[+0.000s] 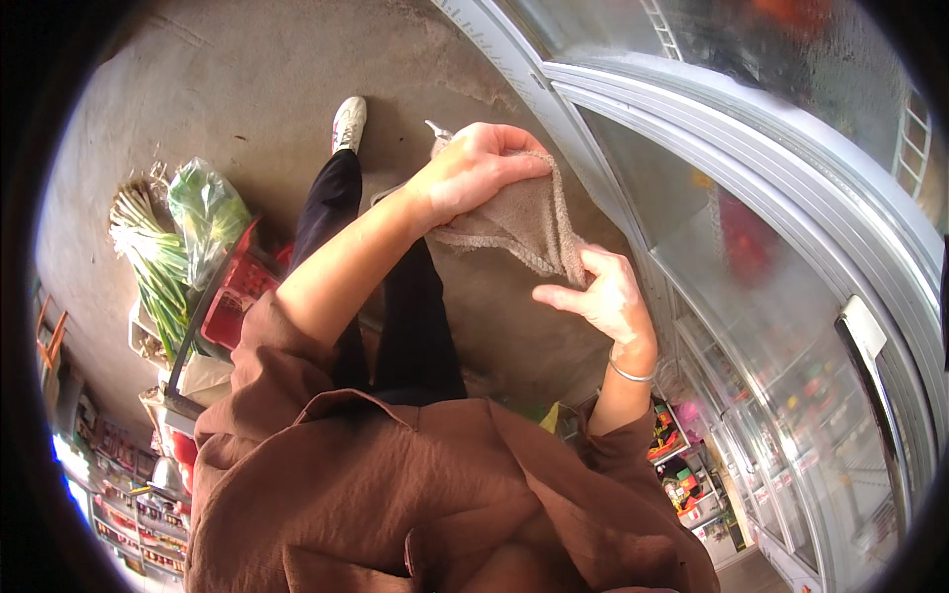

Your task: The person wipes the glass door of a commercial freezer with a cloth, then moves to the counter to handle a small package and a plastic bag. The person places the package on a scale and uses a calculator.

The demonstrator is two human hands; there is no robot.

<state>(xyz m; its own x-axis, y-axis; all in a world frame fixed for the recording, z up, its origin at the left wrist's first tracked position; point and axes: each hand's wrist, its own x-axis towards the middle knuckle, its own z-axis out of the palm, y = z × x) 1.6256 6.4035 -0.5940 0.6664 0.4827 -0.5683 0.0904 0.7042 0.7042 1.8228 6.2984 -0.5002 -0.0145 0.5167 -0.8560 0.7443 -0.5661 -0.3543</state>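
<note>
My left hand [489, 167] grips a beige terry cloth [511, 215] by its upper edge, thumb on top and fingers curled over. The cloth hangs in folds between both hands, above the floor. At its lower right corner, the fingers of my right hand [612, 293] hold the edge, while the thumb points away to the left. A metal bangle [630, 373] circles the right wrist. Close to the right of both hands stands a glass-doored display cooler [771, 274] with a pale metal frame; its panes look misted or wet.
A black-and-white door handle [864, 333] sits on the cooler. At left are long green onions [156, 259], a clear bag of leafy greens [207, 215] and a red plastic basket [241, 289]. Stocked shelves [141, 526] stand behind on the left, and packaged goods [678, 482] at lower right.
</note>
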